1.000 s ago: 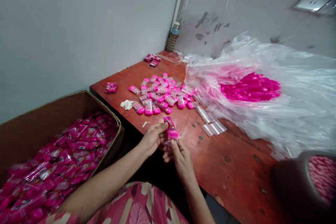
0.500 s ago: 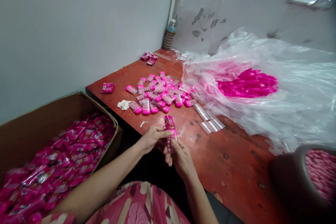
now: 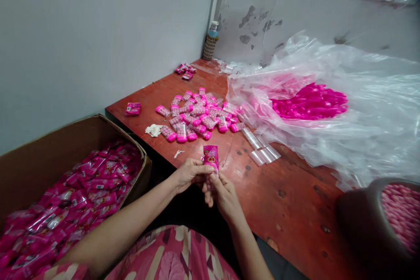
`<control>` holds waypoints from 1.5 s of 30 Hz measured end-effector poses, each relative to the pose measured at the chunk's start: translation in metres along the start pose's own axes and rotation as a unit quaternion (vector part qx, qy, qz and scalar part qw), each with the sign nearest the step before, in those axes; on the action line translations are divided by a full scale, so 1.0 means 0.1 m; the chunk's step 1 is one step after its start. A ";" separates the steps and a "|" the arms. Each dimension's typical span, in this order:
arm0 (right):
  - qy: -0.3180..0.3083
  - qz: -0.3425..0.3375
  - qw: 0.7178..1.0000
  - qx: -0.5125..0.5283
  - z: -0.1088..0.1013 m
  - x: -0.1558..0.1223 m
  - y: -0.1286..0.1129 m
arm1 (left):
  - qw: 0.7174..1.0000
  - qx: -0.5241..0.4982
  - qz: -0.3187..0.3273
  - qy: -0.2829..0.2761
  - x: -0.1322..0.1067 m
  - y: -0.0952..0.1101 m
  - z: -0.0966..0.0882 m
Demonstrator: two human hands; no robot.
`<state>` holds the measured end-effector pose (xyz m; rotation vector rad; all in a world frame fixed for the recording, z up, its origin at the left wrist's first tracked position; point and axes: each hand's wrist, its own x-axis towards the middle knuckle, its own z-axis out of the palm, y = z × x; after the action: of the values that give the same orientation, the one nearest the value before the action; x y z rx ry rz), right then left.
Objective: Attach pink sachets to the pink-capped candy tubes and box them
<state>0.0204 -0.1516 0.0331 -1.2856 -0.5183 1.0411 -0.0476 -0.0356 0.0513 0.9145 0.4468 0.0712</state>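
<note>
Over the table's near edge, left hand and right hand pinch the packet, fingers closed on it, red surface running right to the tub, bottles heaped beyond.

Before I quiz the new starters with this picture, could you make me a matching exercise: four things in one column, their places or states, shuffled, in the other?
1. Printed pink packet
2. Cardboard box
3. Dark tub
4. Bottle

A. Filled with small pink balls
B. Near the table's far corner, its lower part in a woven cover
C. Held between the left hand and the right hand
D. Heaped with shiny pink packages

Right pairs: 1-C, 2-D, 3-A, 4-B
</note>
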 end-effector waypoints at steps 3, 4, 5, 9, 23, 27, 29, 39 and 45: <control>0.038 -0.036 0.994 -0.092 0.02 0.01 -0.02 | 0.999 -0.016 0.020 0.033 0.00 -0.04 0.00; 0.038 -0.034 0.994 -0.092 0.02 0.01 -0.02 | 0.998 -0.022 0.030 0.041 0.00 -0.06 0.01; 0.029 -0.025 0.997 -0.071 0.02 0.02 -0.01 | 0.998 -0.025 0.039 0.043 -0.01 -0.07 0.02; -0.017 0.021 0.997 0.074 0.03 0.03 0.03 | 0.999 -0.011 0.048 0.022 -0.03 -0.13 0.06; 0.121 -0.039 0.988 0.089 0.09 -0.01 0.10 | 0.973 -0.123 0.068 0.181 -0.03 -0.25 0.17; 0.077 -0.005 0.990 0.117 0.03 0.01 0.10 | 0.978 -0.123 0.082 0.148 -0.11 -0.27 0.15; 0.046 0.002 0.992 0.115 0.03 0.03 0.08 | 0.982 -0.121 0.083 0.121 -0.17 -0.26 0.12; -0.068 0.001 0.995 0.075 0.32 0.14 -0.03 | 0.906 -0.159 0.284 0.270 -0.81 -0.04 -0.38; 0.048 -0.013 0.998 0.040 -0.04 0.08 -0.03 | 0.886 0.256 0.279 0.267 -0.46 -0.05 -0.45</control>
<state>0.0281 -0.1465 0.0333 -1.2480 -0.4140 0.9642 -0.1081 -0.0166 0.0397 1.5378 0.7184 0.7790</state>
